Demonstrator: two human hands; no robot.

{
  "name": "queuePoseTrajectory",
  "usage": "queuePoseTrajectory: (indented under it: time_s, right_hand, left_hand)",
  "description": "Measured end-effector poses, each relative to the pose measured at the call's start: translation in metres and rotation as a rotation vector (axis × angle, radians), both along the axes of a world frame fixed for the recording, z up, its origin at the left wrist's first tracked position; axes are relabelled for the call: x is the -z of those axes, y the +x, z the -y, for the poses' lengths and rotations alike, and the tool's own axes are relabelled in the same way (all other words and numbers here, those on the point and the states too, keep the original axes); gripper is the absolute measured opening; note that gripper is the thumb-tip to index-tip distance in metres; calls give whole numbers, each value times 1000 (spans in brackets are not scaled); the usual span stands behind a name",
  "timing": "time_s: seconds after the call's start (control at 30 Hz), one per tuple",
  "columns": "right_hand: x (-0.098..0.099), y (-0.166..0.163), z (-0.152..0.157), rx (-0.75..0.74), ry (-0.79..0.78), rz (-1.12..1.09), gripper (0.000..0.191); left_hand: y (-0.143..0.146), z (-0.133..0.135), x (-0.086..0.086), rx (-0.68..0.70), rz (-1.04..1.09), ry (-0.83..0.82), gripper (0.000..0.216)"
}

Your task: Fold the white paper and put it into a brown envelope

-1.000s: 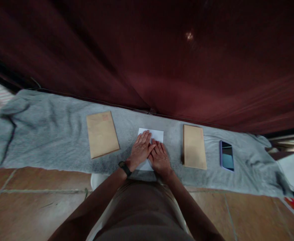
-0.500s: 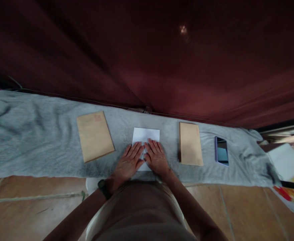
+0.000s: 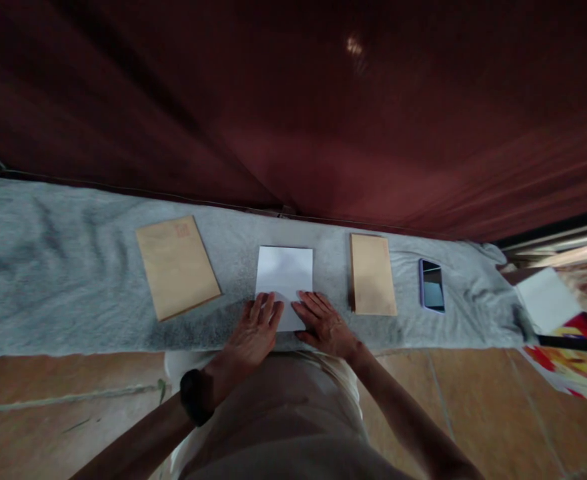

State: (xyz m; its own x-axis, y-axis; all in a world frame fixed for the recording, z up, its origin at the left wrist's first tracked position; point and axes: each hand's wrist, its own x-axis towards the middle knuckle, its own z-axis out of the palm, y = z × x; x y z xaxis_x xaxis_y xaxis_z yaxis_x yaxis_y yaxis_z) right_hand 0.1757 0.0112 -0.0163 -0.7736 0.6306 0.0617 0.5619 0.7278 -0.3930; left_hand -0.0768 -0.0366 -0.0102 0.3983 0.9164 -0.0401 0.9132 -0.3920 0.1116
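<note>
A white sheet of paper point(image 3: 284, 270) lies flat on the grey cloth in front of me. My left hand point(image 3: 256, 328) rests at its lower left edge, fingers stretched out and the tips on the paper. On the lower right edge lies my right hand point(image 3: 326, 325), fingers extended and pointing inward, also touching the sheet. Neither hand grips anything. To the left is a brown envelope point(image 3: 178, 267), turned slightly. A narrower stack of brown envelopes point(image 3: 373, 275) lies to the right of the paper.
The grey cloth point(image 3: 88, 267) covers a long narrow surface against a dark red panel point(image 3: 293, 120). A phone point(image 3: 432, 285) lies right of the envelopes. At the far right are a white square item point(image 3: 548, 300) and a colourful bag point(image 3: 573, 363). Tiled floor point(image 3: 413, 387) shows below.
Both hands have drawn back toward me and apart, uncovering more of the white paper. The whole view has shifted slightly; the envelopes and phone stay in place.
</note>
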Motion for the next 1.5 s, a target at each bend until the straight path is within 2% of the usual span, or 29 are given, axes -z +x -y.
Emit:
queuePoseTrajectory:
  time_s: [0.17, 0.33, 0.57, 0.77, 1.03, 1.27, 1.5]
  right_hand:
    - [0, -1, 2, 3, 3, -1, 78]
    - [1, -2, 3, 7, -2, -27, 79]
    - [5, -1, 5, 24, -2, -99, 65]
    - [8, -1, 6, 60, -12, -175, 54]
    - [13, 2, 6, 78, -9, -206, 68]
    - [4, -4, 10, 40, 28, -119, 64]
    - [9, -2, 6, 76, 28, -143, 66]
  left_hand:
    - [6, 2, -7, -11, -50, -20, 61]
    - [3, 7, -3, -4, -8, 6, 64]
    - [-12, 3, 3, 3, 66, 43, 51]
    - [-27, 2, 7, 24, 152, 62, 49]
    - [-34, 11, 10, 68, 223, 92, 45]
    - [-31, 13, 9, 39, 210, 119, 42]
    - [-22, 10, 4, 70, 161, 59, 43]
